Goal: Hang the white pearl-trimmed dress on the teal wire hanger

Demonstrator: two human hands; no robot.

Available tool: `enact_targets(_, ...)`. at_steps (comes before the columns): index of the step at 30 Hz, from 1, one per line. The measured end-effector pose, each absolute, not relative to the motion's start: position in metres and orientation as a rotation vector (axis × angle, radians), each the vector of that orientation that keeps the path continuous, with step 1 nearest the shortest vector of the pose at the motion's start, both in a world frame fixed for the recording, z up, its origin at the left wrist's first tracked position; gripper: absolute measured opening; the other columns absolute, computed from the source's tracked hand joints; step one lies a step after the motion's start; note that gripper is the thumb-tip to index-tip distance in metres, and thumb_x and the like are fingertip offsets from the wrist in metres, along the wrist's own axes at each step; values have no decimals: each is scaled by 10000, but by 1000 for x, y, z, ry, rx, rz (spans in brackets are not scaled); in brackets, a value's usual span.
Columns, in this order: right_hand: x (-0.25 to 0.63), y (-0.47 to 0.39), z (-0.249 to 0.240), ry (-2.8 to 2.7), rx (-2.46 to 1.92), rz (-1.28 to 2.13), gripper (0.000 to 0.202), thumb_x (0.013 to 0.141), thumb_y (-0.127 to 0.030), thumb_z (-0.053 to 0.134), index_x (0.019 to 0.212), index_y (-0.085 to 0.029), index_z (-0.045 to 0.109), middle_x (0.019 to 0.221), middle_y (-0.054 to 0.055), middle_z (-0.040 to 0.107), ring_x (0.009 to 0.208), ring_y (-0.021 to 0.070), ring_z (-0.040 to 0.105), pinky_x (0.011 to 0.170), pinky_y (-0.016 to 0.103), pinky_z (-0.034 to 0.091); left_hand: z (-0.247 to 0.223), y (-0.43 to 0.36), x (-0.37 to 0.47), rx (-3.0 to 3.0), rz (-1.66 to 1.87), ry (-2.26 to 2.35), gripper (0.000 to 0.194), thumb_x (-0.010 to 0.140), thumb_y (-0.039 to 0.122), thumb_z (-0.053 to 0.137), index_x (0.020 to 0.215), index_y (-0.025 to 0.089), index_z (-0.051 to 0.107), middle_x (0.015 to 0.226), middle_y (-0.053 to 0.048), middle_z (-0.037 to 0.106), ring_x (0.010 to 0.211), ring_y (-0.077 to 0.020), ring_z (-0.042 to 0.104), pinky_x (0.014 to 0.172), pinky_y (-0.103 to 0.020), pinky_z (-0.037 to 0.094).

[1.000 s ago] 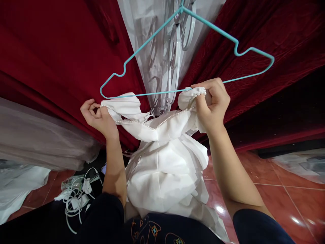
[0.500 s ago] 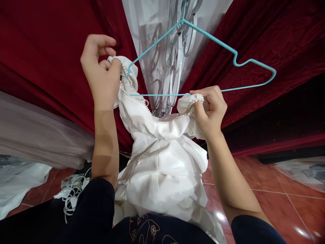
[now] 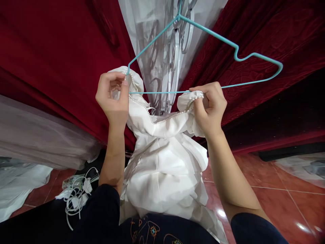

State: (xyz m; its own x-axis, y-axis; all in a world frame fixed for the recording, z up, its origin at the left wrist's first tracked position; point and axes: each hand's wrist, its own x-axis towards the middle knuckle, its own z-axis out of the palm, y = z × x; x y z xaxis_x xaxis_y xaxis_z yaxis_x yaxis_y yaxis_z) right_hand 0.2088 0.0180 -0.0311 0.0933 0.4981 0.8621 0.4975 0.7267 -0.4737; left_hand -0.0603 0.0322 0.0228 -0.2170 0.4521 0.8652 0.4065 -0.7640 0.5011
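A white dress point(image 3: 162, 162) with pearl beads along its neckline hangs down in front of me. A thin light-blue hanger point(image 3: 209, 31) is above it, tilted, its left end inside the dress's left sleeve loop. My left hand point(image 3: 114, 93) pinches the beaded edge of that sleeve beside the hanger's left notch. My right hand point(image 3: 212, 106) grips the other sleeve, thumb on the beads, close against the hanger's bottom bar. The hanger's right end sticks out bare beyond my right hand.
Dark red drapes point(image 3: 63, 51) hang on both sides, with sheer white fabric and a white ornate metal frame point(image 3: 174, 67) between them. White cables point(image 3: 76, 200) lie at lower left. Glossy red tiles point(image 3: 274, 196) cover the floor at right.
My left hand has moved down and to the right, its fingers closing at the beaded edge near the hanger's left end. My right hand has stayed almost still on its sleeve.
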Motion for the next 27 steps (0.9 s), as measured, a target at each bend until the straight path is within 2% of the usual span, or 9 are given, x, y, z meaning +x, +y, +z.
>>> enact_targets(4,209,18,-31,-1539,-858,5,194,994,-290,580,1067,-255,757,964,55,695,941,209,647,873,422,548,-3,34,-65,1966,2161,1502,379,753,55,844,1027,196,624,993,-8,594,886,-166,587,816,-313,493)
enact_targets(10,208,17,-31,-1529,-904,2,192,1006,-344,577,1043,-266,748,965,59,694,952,216,651,911,453,556,-5,39,-57,1914,2089,1390,222,890,118,665,1054,229,565,979,-12,611,861,-147,624,755,-273,515)
enact_targets(14,201,16,-32,-1529,-915,37,198,1010,-348,568,1042,-255,741,952,48,685,945,195,647,884,426,562,4,25,-39,1866,2087,1337,204,915,164,678,1069,232,562,995,-17,610,901,-152,635,789,-270,550)
enact_targets(19,198,16,-32,-1508,-902,54,198,1000,-347,579,1031,-243,744,944,41,680,944,193,654,900,428,570,7,8,-28,1784,2140,1289,180,920,185,713,1079,226,639,1120,-31,624,998,-166,631,924,-294,548)
enact_targets(22,200,17,-33,-1509,-935,45,222,1001,-389,574,1019,-246,743,942,48,677,948,206,657,925,455,577,-1,2,-23,1681,2168,1206,91,947,202,691,1033,227,677,1052,-21,652,958,-155,639,888,-267,540)
enact_targets(24,201,18,-34,-1508,-941,44,237,1004,-407,568,1022,-246,741,948,52,677,955,211,656,926,461,577,-10,1,-18,1700,1906,1140,57,980,241,659,1002,217,706,966,-25,687,882,-149,657,809,-247,540)
enact_targets(27,200,16,-33,-1508,-913,51,235,1011,-401,563,1030,-243,736,957,50,682,957,210,652,909,457,571,-25,4,-5,1605,1316,1021,201,1011,374,650,1079,200,724,990,-66,749,840,-161,701,758,-252,558)
